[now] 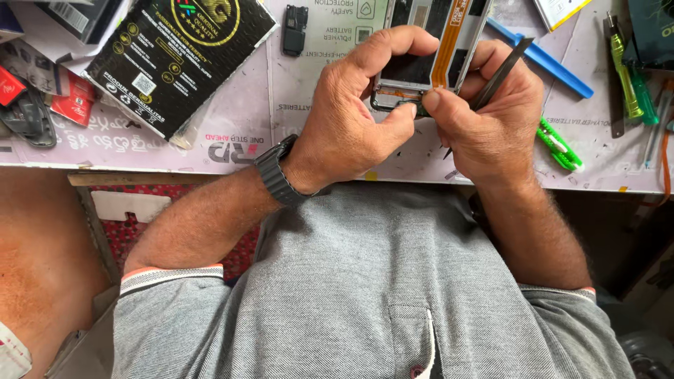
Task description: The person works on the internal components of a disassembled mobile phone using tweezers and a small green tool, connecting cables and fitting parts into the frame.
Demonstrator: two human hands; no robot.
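Orange ribbon cable exposed on opened phone, held above mat. Left hand clamps phone's lower edge; right hand pinches small part there, tweezers tucked in fist. Risk: tweezer tip slips, nicks cable.

Flat black package with yellow print, upper left, tilted; small red packets beside it.

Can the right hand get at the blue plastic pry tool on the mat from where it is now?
Probably yes. The blue pry tool lies bare just beyond the right hand, with nothing between them, though that hand already holds dark tweezers.
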